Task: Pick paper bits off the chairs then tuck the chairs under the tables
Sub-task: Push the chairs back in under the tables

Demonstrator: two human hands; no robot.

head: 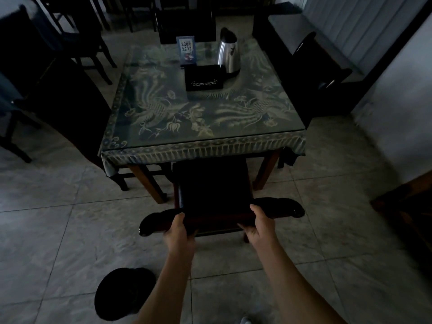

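Dark chair (211, 183), backrest gripped by left hand (178, 230), right hand (259, 226)

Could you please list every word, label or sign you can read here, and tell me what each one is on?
"公筷公勺", as best I can read it, in large characters on the blue sign stand on the table.
Smaller print lower on that sign: too blurred to read.
Black box: a pale ornament only, no words.
Kettle: a small dark mark, unreadable.
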